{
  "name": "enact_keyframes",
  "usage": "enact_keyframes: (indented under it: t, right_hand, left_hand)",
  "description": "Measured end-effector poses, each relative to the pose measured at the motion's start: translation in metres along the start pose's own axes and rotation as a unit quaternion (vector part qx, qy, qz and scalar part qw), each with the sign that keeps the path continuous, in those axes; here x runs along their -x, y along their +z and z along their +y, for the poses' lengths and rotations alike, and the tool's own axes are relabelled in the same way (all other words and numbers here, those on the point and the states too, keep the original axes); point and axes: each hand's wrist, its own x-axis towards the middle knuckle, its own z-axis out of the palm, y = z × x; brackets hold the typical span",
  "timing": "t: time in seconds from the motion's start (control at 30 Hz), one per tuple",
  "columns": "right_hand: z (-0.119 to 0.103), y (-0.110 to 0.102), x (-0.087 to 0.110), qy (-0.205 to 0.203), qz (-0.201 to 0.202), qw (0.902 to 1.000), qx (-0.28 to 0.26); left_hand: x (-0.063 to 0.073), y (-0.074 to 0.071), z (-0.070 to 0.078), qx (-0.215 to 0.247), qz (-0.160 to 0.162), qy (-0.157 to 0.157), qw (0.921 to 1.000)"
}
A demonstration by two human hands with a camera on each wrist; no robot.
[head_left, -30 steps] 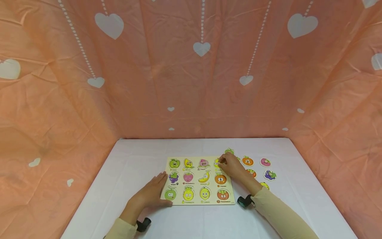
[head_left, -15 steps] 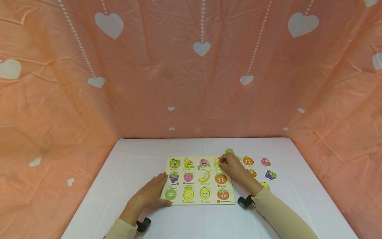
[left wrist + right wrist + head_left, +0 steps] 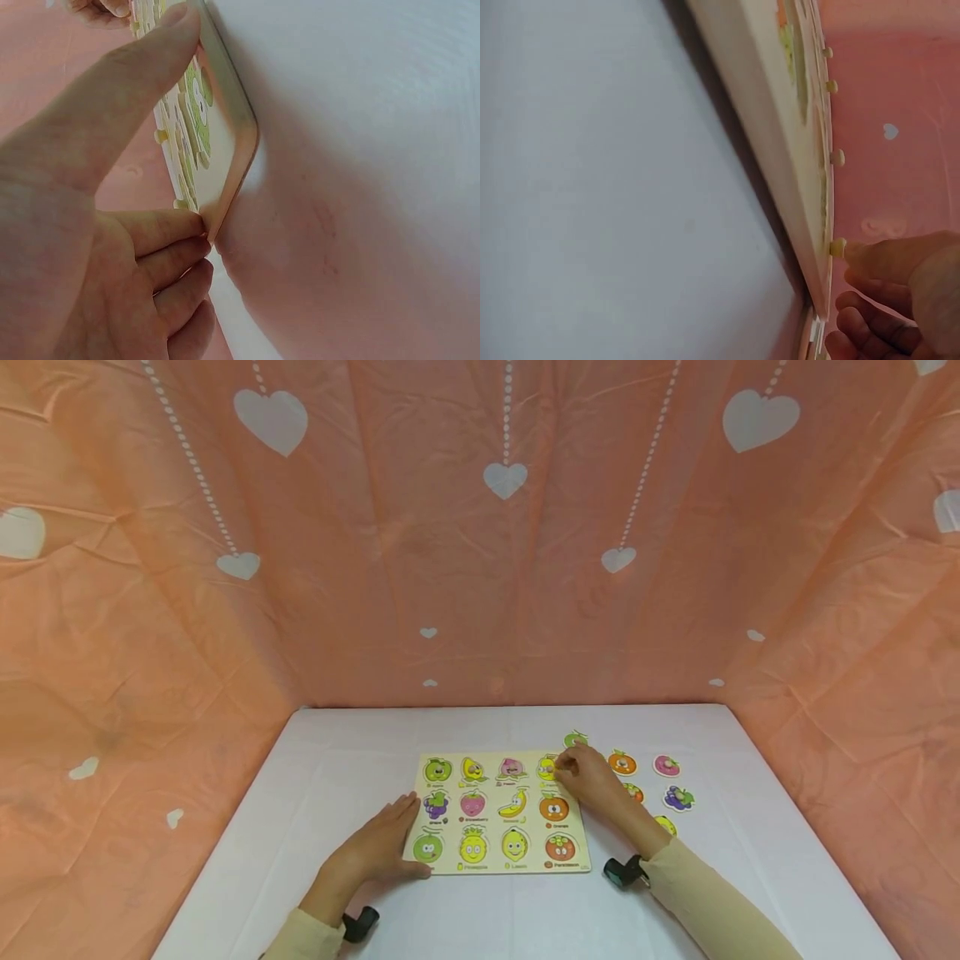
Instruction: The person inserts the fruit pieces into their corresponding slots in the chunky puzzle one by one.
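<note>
A fruit knob puzzle board (image 3: 495, 832) lies on the white table, printed with rows of smiling fruits. My left hand (image 3: 380, 842) steadies its left side, fingertips at the edge and thumb by the near corner. The left wrist view shows that thumb (image 3: 176, 45) lying along the board's rim. My right hand (image 3: 592, 783) is over the top right corner, beside a yellow fruit piece (image 3: 545, 768) in its slot. In the right wrist view its thumb (image 3: 877, 259) meets the yellow knob (image 3: 837, 248) or overlaps it from behind; whether the fingers still pinch it is unclear.
Right of the board lie loose pieces: a green one (image 3: 575, 739) partly behind the right hand, an orange (image 3: 622, 763), a pink one (image 3: 667, 766), grapes (image 3: 678, 798) and a yellow one (image 3: 664, 825) partly under the forearm. A peach-coloured heart-patterned cloth (image 3: 495, 593) surrounds the table.
My right hand has shifted slightly right, uncovering more of the yellow piece, which stays in place. The left hand and the board have not moved.
</note>
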Motion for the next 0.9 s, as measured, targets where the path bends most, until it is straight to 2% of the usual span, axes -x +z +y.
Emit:
enact_keyframes:
  t: [0.3, 0.53, 0.9]
  right_hand:
    - [0.006, -0.015, 0.013, -0.013, 0.025, 0.9996, 0.008]
    - [0.013, -0.031, 0.024, -0.007, 0.048, 0.9986, 0.018]
    - [0.029, -0.049, 0.04, -0.002, 0.079, 0.9968, 0.016]
  left_hand:
    - [0.0, 0.001, 0.0, 0.001, 0.0, 0.001, 1.0]
    - [-0.001, 0.0, 0.0, -0.009, 0.001, 0.008, 0.9999]
    - [0.002, -0.003, 0.003, 0.002, -0.005, 0.003, 1.0]
